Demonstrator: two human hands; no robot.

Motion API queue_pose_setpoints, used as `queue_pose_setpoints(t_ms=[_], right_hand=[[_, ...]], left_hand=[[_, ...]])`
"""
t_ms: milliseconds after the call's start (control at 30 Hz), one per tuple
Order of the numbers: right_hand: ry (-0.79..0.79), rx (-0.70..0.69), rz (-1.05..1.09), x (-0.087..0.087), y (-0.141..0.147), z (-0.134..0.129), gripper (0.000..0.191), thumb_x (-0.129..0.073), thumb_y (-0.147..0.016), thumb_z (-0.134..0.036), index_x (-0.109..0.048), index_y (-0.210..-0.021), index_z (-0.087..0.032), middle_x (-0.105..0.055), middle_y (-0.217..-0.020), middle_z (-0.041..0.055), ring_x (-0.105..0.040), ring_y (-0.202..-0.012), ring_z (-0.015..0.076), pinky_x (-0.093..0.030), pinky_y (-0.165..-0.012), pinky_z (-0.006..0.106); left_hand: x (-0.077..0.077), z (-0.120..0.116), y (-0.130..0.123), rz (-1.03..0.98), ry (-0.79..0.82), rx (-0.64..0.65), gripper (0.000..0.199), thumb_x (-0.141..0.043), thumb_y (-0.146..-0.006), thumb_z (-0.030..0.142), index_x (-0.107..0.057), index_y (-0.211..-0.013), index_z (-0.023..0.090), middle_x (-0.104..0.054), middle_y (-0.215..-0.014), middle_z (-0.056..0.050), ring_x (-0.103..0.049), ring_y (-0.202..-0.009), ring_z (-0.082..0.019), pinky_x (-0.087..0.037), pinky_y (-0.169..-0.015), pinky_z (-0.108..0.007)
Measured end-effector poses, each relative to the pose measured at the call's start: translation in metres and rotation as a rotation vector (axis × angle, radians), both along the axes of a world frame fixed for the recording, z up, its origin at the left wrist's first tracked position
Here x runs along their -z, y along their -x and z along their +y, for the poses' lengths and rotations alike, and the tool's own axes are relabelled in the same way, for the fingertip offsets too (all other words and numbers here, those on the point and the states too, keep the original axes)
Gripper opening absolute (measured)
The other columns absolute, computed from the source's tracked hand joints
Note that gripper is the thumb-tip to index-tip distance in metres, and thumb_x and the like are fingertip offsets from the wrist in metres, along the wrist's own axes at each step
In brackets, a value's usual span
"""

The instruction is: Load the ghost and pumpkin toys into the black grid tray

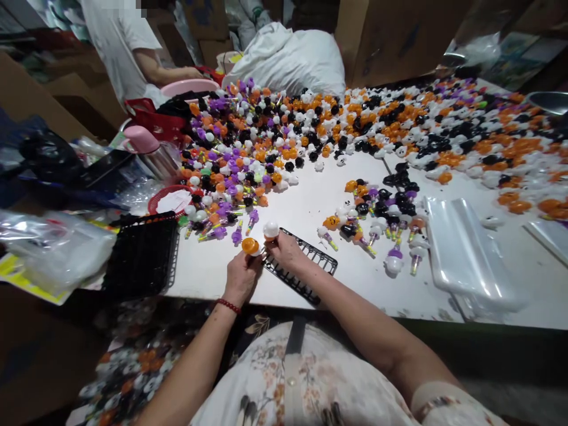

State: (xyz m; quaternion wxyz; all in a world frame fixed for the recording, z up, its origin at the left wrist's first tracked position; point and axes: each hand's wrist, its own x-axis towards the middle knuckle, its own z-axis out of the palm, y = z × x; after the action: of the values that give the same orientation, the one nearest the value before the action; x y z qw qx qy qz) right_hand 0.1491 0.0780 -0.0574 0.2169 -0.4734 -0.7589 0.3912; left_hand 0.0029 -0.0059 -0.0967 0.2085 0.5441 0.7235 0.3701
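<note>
My left hand (241,277), with a red bead bracelet at the wrist, is closed around a small toy with an orange head (251,246). Just beside it, my right hand (286,251) grips a similar toy with a white head (270,231). Both hands are at the left end of a black slotted plastic tray (326,260) lying on the white table (302,204). My right hand and forearm cover part of this tray. The lower ends of both toys are hidden by my fingers.
Heaps of orange, black, white and purple toys (319,118) spread across the back. A smaller group (394,207) lies at right beside clear plastic bags (465,248). Stacked black trays (142,254) and a pink-lidded flask (148,148) stand left. Another person (122,53) is behind.
</note>
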Motion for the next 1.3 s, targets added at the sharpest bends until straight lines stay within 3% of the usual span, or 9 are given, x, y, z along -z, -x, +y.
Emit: queue_pose_setpoints(t_ms=[300,533,633,700,800,867,1033,1167,1300], right_hand=[[-0.244,-0.221,-0.198,0.009,0.000,0.005,0.012,-0.051,-0.094,-0.016,-0.057,-0.104,-0.013,-0.068,-0.099,0.0116,-0.061,-0.087,0.0208,-0.041,-0.074,0.027],[-0.207,-0.236,-0.156,0.005,0.003,0.007,0.009,-0.054,-0.095,-0.019,-0.060,-0.101,-0.014,-0.068,-0.099,0.0095,-0.062,-0.088,0.0191,-0.043,-0.077,0.027],[-0.244,-0.175,-0.037,0.000,-0.024,0.004,0.024,-0.064,-0.092,-0.023,-0.058,-0.114,-0.014,-0.066,-0.103,0.0080,-0.061,-0.091,0.0172,-0.046,-0.082,0.027],[-0.319,-0.024,-0.053,-0.002,-0.056,0.002,0.029,-0.062,-0.094,-0.025,-0.057,-0.119,-0.012,-0.063,-0.108,0.0101,-0.060,-0.093,0.0178,-0.047,-0.085,0.028],[-0.414,0.249,-0.327,-0.003,-0.106,0.001,0.021,-0.058,-0.095,-0.023,-0.060,-0.112,-0.010,-0.058,-0.113,0.0150,-0.058,-0.095,0.0223,-0.048,-0.083,0.033],[-0.420,0.329,-0.527,-0.001,-0.129,0.002,0.020,-0.059,-0.094,-0.024,-0.062,-0.108,-0.009,-0.056,-0.113,0.0168,-0.058,-0.094,0.0244,-0.048,-0.079,0.034],[-0.480,0.327,-0.608,0.001,-0.152,0.007,0.022,-0.050,-0.099,-0.027,-0.064,-0.107,-0.013,-0.055,-0.109,0.0136,-0.057,-0.092,0.0222,-0.047,-0.079,0.031],[-0.539,0.417,-0.656,-0.014,-0.168,0.031,0.026,-0.043,-0.098,-0.018,-0.064,-0.114,-0.016,-0.055,-0.115,0.0132,-0.054,-0.096,0.0212,-0.043,-0.078,0.029],[-0.418,0.299,-0.790,-0.032,-0.183,0.064,0.028,-0.045,-0.089,-0.007,-0.066,-0.106,-0.015,-0.057,-0.116,0.0133,-0.053,-0.097,0.0212,-0.040,-0.081,0.028]], left_hand=[[-0.001,0.000,0.000,-0.014,-0.004,0.017,0.046,-0.052,-0.088,0.060,-0.069,-0.087,0.018,-0.070,-0.082,-0.005,-0.061,-0.075,-0.020,-0.042,-0.068,-0.029],[-0.007,0.000,0.000,-0.024,0.004,0.009,0.049,-0.054,-0.085,0.064,-0.070,-0.086,0.017,-0.071,-0.079,-0.005,-0.061,-0.071,-0.021,-0.042,-0.066,-0.029],[-0.008,0.002,0.001,-0.038,0.006,0.015,0.049,-0.055,-0.084,0.064,-0.071,-0.088,0.017,-0.071,-0.082,-0.005,-0.062,-0.075,-0.021,-0.042,-0.068,-0.030],[-0.008,0.002,0.001,-0.051,0.013,0.019,0.048,-0.056,-0.084,0.063,-0.071,-0.091,0.018,-0.072,-0.085,-0.004,-0.064,-0.080,-0.022,-0.043,-0.070,-0.029],[-0.009,0.002,0.000,-0.064,0.029,0.016,0.047,-0.058,-0.082,0.063,-0.071,-0.090,0.019,-0.072,-0.084,-0.003,-0.064,-0.081,-0.022,-0.044,-0.071,-0.029],[-0.009,0.002,0.000,-0.059,0.047,0.007,0.047,-0.058,-0.080,0.064,-0.071,-0.087,0.019,-0.071,-0.082,-0.004,-0.063,-0.078,-0.022,-0.043,-0.069,-0.029],[-0.006,0.001,0.004,0.000,0.067,0.014,0.050,-0.055,-0.080,0.067,-0.070,-0.084,0.020,-0.071,-0.081,-0.004,-0.063,-0.078,-0.023,-0.043,-0.070,-0.030],[-0.003,0.002,0.007,0.062,0.089,0.028,0.051,-0.053,-0.078,0.069,-0.066,-0.077,0.019,-0.069,-0.077,-0.006,-0.062,-0.074,-0.023,-0.043,-0.068,-0.031],[-0.001,0.002,0.006,0.096,0.134,0.018,0.053,-0.054,-0.077,0.071,-0.063,-0.072,0.019,-0.065,-0.071,-0.006,-0.061,-0.070,-0.023,-0.043,-0.066,-0.032]])
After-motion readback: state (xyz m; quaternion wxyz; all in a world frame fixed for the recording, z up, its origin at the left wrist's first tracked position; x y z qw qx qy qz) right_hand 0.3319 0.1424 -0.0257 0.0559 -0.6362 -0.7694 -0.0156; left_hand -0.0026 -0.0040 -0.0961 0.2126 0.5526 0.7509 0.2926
